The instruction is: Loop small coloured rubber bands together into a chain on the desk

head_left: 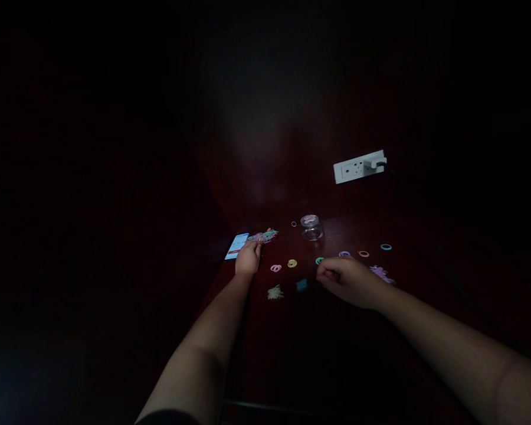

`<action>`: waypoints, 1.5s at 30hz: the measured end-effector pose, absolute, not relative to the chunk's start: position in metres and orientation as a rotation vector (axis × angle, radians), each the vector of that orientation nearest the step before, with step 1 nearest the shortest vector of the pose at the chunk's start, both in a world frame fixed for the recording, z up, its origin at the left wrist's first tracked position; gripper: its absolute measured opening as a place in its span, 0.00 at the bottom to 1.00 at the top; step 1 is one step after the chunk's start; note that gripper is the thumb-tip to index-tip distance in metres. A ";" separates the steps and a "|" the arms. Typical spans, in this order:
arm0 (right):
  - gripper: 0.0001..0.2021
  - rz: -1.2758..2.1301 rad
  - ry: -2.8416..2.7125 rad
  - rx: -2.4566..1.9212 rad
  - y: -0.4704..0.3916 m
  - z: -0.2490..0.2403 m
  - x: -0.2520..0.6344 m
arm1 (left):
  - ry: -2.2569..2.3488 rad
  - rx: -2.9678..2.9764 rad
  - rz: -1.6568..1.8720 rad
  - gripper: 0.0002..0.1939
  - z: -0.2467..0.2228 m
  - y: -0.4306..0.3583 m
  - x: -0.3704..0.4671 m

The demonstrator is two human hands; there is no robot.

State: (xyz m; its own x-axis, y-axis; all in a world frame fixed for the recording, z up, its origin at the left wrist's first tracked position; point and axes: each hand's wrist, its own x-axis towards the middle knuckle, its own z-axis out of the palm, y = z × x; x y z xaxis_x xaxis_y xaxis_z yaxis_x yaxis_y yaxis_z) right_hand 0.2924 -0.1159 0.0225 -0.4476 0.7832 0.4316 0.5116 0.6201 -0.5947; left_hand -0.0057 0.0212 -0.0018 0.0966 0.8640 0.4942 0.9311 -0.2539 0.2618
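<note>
My left hand reaches to a mixed heap of small coloured hair ties, its fingers curled at the near edge. My right hand is closed in a pinch just by a green hair tie; whatever its fingertips hold is hidden. Pink hair ties, yellow ones, purple ones, an orange group and a blue group form a row. Closer to me lie a pale yellow pile, a teal pile and a purple pile, partly behind my right hand.
A lidded clear jar stands at the back, with a single hair tie to its left. Beside my left hand lies a lit phone. A wall socket with a plug is above the dark red table. The surroundings are very dark.
</note>
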 end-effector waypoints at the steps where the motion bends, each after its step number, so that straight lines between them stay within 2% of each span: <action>1: 0.07 0.497 -2.146 -1.011 -0.116 0.023 0.292 | -1.812 -2.238 -0.905 0.13 0.000 0.017 -0.005; 7: 0.07 0.490 -2.146 -1.007 -0.119 0.027 0.291 | -1.652 -2.138 -1.218 0.16 0.019 -0.029 0.000; 9: 0.06 0.490 -2.141 -1.013 -0.120 0.027 0.291 | -1.471 -2.115 -1.486 0.14 0.026 -0.049 0.011; 11: 0.04 0.531 -2.130 -1.032 -0.120 0.025 0.291 | -1.298 -2.228 -1.609 0.12 0.030 -0.068 0.030; 18: 0.03 0.604 -2.092 -1.049 -0.120 0.022 0.295 | -0.880 -2.838 -1.457 0.08 0.033 -0.113 0.091; 25: 0.06 0.604 -2.115 -1.060 -0.122 0.025 0.294 | -1.064 -2.877 -1.418 0.05 0.028 -0.108 0.084; 38: 0.09 0.564 -2.143 -1.049 -0.119 0.020 0.302 | -0.879 -2.999 -1.399 0.06 0.025 -0.110 0.085; 45: 0.10 0.546 -2.178 -1.031 -0.119 0.018 0.304 | -0.957 -2.972 -1.388 0.04 0.024 -0.108 0.086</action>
State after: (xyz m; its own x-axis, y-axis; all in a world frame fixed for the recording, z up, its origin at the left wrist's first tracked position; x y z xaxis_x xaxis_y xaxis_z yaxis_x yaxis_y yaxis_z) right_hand 0.3038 -0.1190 0.0177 -0.4725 0.7934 0.3837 0.5186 0.6023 -0.6069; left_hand 0.0860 -0.1084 0.0235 0.5221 0.5883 0.6174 0.3678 -0.8085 0.4594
